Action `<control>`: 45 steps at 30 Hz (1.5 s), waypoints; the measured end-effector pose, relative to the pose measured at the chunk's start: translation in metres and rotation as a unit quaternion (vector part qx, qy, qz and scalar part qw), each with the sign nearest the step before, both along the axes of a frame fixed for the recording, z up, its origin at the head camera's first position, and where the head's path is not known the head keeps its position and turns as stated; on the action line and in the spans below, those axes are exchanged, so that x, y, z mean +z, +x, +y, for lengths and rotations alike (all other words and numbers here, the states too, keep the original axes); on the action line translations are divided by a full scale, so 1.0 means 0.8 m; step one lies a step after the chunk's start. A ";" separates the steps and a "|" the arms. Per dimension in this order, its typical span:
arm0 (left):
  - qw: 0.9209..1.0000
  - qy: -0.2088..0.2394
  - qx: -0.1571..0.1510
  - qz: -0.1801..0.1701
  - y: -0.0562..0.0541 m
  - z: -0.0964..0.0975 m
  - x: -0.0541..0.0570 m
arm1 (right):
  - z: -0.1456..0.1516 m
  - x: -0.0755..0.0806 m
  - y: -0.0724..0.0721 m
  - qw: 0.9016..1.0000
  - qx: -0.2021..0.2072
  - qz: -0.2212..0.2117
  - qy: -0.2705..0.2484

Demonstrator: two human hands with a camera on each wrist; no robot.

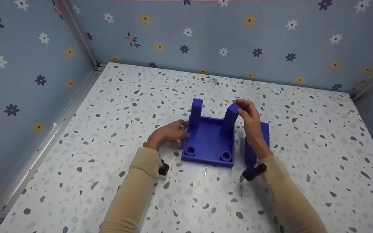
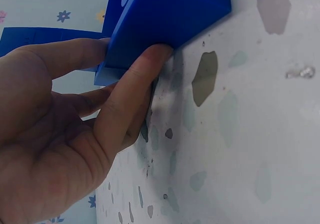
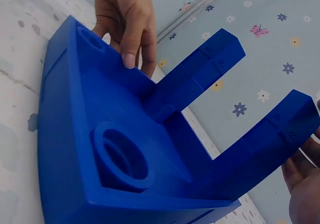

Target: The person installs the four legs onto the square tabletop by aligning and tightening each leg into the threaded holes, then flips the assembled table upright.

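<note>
A shallow square blue tabletop [image 1: 209, 140] lies upside down, its raised rim and round corner sockets facing up. One square leg [image 1: 197, 111] stands in its far left corner. Another leg [image 1: 228, 121] stands at the far right corner, tilted a little. My right hand [image 1: 252, 121] pinches the top of this leg between thumb and fingers. At the left edge, my left hand [image 1: 170, 132] holds the rim; the left wrist view shows its fingers against the outer wall [image 2: 165, 29]. The two near sockets, left [image 1: 190, 150] and right [image 1: 226, 156], hold no leg.
More blue pieces [image 1: 265, 131] lie right of the tabletop, partly hidden beneath my right hand and wrist. The speckled white table [image 1: 134, 97] meets flowered panels [image 1: 206, 35] at the back and sides. Each wrist carries a small black device [image 1: 163, 168].
</note>
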State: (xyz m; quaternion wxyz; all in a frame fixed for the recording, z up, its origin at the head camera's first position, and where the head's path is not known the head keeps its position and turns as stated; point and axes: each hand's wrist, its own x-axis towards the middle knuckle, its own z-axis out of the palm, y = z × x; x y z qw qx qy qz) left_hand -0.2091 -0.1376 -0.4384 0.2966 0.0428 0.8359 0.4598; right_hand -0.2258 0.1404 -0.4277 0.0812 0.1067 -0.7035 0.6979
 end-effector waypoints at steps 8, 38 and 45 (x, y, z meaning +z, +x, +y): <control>1.000 0.001 0.002 -0.005 0.000 0.000 -0.001 | 0.002 0.004 -0.008 0.998 0.053 -0.031 -0.034; 1.000 -0.012 0.002 0.004 0.001 0.000 0.003 | 0.007 0.003 -0.004 0.999 0.045 -0.017 0.006; 1.000 -0.025 0.001 0.009 0.001 0.001 0.003 | 0.007 0.002 -0.003 0.999 0.037 -0.009 0.012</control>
